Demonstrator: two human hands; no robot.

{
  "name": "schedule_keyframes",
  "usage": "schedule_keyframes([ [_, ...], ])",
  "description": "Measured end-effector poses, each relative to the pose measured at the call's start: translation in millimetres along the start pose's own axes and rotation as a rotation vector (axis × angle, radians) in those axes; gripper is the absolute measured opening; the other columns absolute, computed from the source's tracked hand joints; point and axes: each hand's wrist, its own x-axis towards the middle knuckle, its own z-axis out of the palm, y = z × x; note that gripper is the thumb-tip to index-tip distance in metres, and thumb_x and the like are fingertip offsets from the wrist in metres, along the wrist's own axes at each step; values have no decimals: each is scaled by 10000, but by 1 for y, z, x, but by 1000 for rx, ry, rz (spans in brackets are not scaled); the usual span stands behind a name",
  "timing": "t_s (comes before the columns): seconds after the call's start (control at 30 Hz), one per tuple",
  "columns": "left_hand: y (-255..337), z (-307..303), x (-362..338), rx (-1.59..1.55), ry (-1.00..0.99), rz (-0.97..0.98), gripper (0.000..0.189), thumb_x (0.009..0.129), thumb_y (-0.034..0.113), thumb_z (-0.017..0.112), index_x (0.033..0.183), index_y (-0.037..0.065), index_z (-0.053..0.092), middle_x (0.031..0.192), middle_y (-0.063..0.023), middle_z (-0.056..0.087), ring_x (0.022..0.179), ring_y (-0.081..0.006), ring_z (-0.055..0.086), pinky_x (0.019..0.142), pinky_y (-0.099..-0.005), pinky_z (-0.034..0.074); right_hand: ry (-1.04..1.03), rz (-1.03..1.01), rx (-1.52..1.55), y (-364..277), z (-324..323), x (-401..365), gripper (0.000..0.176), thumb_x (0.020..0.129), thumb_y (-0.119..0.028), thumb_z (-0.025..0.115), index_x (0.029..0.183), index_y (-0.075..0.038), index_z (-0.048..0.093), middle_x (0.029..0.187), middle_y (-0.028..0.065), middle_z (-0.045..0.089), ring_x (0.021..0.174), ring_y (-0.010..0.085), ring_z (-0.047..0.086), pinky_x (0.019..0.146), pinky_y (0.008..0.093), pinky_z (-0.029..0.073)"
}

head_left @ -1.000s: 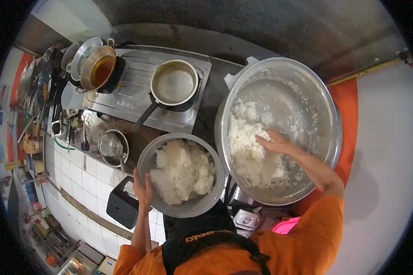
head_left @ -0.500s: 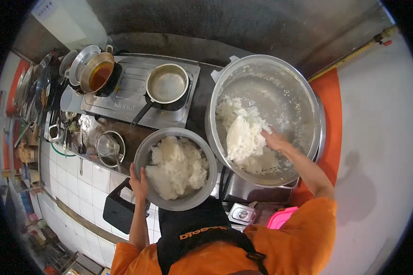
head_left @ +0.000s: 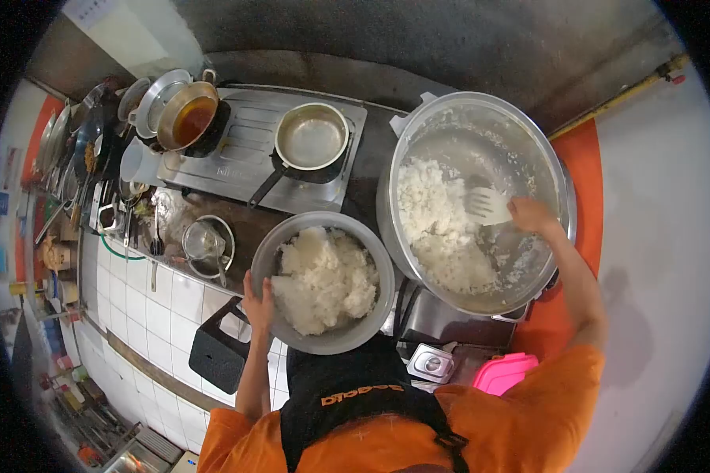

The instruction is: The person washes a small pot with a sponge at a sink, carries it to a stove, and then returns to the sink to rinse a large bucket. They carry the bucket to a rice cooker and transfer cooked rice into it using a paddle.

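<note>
My right hand point(head_left: 533, 216) is closed on the handle of a white slotted rice paddle point(head_left: 489, 206). The paddle's blade is bare of any large lump and hovers inside the big metal pot point(head_left: 556, 158), by the cooked white rice point(head_left: 446, 229) heaped along the pot's left side. Against the left outer wall of a grey metal bowl point(head_left: 264, 256) rests my left hand point(head_left: 258, 303), gripping its side with part of the fingers hidden. A large mound of rice point(head_left: 327, 280) fills the middle of this bowl, held close to the apron.
A two-burner stove point(head_left: 241, 158) bears an empty saucepan point(head_left: 312, 135) and a wok with reddish-brown liquid point(head_left: 193, 122). A strainer in a pot point(head_left: 207, 246) stands left of the bowl. Below the big pot are a lidded steel container point(head_left: 431, 363) and a pink lid point(head_left: 505, 374).
My right hand has drawn up and right, and the rice lump that covered the paddle is off it, leaving the slotted blade visible. The whole view has shifted slightly; the left hand stays on the bowl.
</note>
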Motion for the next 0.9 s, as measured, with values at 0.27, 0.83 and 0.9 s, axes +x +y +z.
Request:
schedule_keyframes([
  [0.27,4,0,1,83,-70,-63,702,968,410,622,1482,-5,386,1233,-293,630,1125,-370,634,947,-417,482,-131,-84,29,-83,20,65,794,982,-672,318,790,-2,698,677,190,638,678,309,647,726,496,541],
  [0.83,9,-4,-1,-5,-79,-60,628,973,295,620,1480,1,393,1232,-263,638,1109,-312,633,953,-384,477,856,-384,220,-77,58,33,496,546,-417,797,523,12,548,444,107,468,411,284,466,475,414,401],
  [0.9,11,-5,-1,-91,-73,-65,611,961,276,649,1445,-22,425,1310,-274,596,1172,-332,611,996,-395,455,805,-385,240,-73,34,1,500,541,-434,797,531,8,562,462,114,486,432,296,482,486,407,402],
])
